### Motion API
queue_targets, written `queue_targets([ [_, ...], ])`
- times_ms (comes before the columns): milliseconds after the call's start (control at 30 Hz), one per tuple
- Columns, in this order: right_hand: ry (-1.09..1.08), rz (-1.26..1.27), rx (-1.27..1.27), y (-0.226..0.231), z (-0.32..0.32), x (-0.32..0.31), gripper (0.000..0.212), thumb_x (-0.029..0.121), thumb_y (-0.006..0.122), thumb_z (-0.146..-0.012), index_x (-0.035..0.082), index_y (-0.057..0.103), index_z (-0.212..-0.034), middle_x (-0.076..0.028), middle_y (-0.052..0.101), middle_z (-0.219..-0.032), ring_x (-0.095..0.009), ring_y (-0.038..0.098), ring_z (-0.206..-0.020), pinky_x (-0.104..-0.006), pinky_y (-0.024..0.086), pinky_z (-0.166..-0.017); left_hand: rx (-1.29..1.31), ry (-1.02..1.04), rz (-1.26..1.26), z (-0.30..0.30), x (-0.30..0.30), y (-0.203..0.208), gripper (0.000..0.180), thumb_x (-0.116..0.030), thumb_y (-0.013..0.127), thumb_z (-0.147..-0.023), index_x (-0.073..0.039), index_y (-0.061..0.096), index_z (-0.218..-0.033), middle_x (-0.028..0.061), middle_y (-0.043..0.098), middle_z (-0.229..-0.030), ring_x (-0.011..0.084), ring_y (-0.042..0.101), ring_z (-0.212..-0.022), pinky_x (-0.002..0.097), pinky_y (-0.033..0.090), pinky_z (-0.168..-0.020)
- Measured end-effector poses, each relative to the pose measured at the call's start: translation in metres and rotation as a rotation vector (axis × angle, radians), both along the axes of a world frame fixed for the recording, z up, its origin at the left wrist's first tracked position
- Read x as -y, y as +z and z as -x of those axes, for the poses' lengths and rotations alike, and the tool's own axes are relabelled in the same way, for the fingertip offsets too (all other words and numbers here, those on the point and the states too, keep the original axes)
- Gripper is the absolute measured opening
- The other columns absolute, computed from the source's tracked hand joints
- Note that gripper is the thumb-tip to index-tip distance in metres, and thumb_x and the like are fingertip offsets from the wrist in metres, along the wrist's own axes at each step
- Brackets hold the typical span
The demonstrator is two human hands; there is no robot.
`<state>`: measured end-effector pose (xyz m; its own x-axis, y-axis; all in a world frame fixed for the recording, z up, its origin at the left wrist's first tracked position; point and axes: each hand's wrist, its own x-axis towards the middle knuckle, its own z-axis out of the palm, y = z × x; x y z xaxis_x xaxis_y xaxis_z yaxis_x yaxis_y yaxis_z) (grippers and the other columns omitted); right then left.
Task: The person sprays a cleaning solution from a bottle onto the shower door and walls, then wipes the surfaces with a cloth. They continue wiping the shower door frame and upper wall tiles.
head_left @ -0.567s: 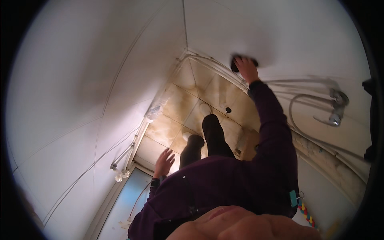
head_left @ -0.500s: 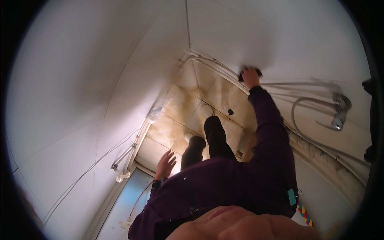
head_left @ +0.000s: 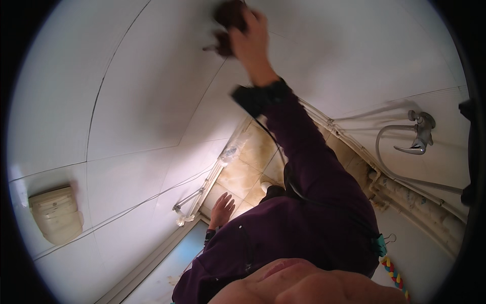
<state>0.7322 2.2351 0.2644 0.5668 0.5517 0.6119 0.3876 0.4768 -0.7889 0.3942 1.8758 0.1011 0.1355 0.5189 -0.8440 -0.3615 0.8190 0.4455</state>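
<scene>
My right hand (head_left: 251, 44) is raised high, its fingers wrapped round a dark brown cloth (head_left: 229, 17) that is smeared by motion. A loose end of the cloth hangs beside the thumb. The cloth is at the white wall panels (head_left: 167, 76) near the corner; whether it touches them I cannot tell. Low on the left, my left hand (head_left: 221, 210) hangs beside my body with its fingers apart and nothing in it. A dark band with a cable circles my right wrist.
A chrome mixer tap (head_left: 420, 134) with a hose is on the right wall. Pipes (head_left: 354, 144) run low along that wall. A cream plastic box (head_left: 56, 215) hangs on the left wall, near thin cables. Tiled floor (head_left: 255, 147) lies below.
My right hand has moved up and left with the cloth, from low on the right wall to high near the corner. My view has turned, and the cream box has come in. My left hand stays open.
</scene>
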Motion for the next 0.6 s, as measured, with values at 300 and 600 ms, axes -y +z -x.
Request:
queue_targets([
  [300, -0.168, -0.094, 0.14, 0.024, 0.066, -0.055, 0.058, 0.009, 0.064, -0.068, 0.0, 0.047, -0.123, -0.021, 0.022, -0.142, -0.045, 0.027, -0.123, -0.0499, 0.028, -0.099, -0.222, 0.084, 0.061, 0.015, 0.033, -0.018, 0.043, -0.016, 0.053, -0.09, -0.007, 0.04, -0.129, 0.0075, 0.056, -0.111, 0.021, 0.054, -0.095, 0.0332, 0.045, -0.082],
  [600, -0.212, 0.217, -0.14, -0.314, 0.052, -0.08, 0.06, 0.018, 0.042, -0.087, -0.014, 0.02, -0.131, -0.031, 0.02, -0.138, -0.045, 0.022, -0.128, -0.0465, 0.019, -0.106, -0.244, 0.122, 0.336, 0.021, 0.099, -0.086, 0.048, -0.021, 0.054, -0.09, -0.004, 0.037, -0.132, 0.0113, 0.044, -0.129, 0.0268, 0.05, -0.111, 0.0392, 0.044, -0.091],
])
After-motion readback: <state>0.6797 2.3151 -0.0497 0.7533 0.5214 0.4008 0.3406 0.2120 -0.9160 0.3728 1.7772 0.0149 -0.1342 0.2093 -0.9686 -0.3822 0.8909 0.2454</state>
